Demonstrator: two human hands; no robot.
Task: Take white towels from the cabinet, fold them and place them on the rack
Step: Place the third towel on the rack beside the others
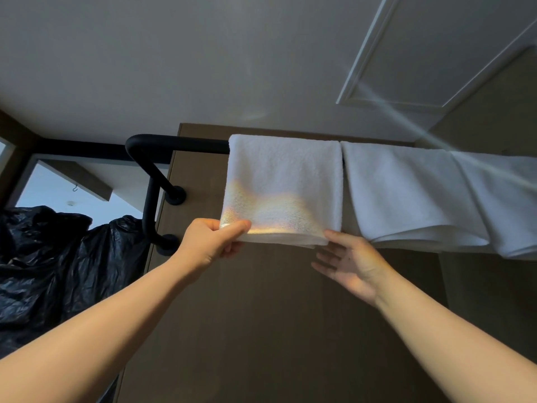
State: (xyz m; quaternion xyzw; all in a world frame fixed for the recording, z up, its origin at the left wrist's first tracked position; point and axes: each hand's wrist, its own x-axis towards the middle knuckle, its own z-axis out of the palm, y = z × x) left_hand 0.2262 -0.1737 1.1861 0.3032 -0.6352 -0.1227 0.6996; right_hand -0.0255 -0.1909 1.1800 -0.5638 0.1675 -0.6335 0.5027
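- Where the view runs out left of the rack (pixel 174 142), below bar level, a crumpled black plastic bag (pixel 58 257) bulges.
- Rack: black tube bar. Its left end bends down and meets a brown panel (pixel 261 315) at two round mounts.
- Left hand (pixel 209 242): raised from below the rack. Thumb and curled fingers are clamped on the lower left corner of the first towel (pixel 284 181), thumb on the near face.
- First towel: white, folded, draped over the rack just right of the bend and hanging flat against the panel. A warm patch of light lies across its lower half.
- Right hand (pixel 351 266): below the rack, palm turned up, fingers apart and nearly straight. The fingertips touch the lower right corner of the first towel from underneath; nothing is gripped.
- Second towel (pixel 401 193): white, folded, draped over the rack just right of the first, edges nearly touching.
- Third towel (pixel 505 205): white, farther right on the rack, overlapping the second; its right side is cut off by the frame edge.
- Above the rack's right part, a white framed panel (pixel 406 53) is set in the ceiling.
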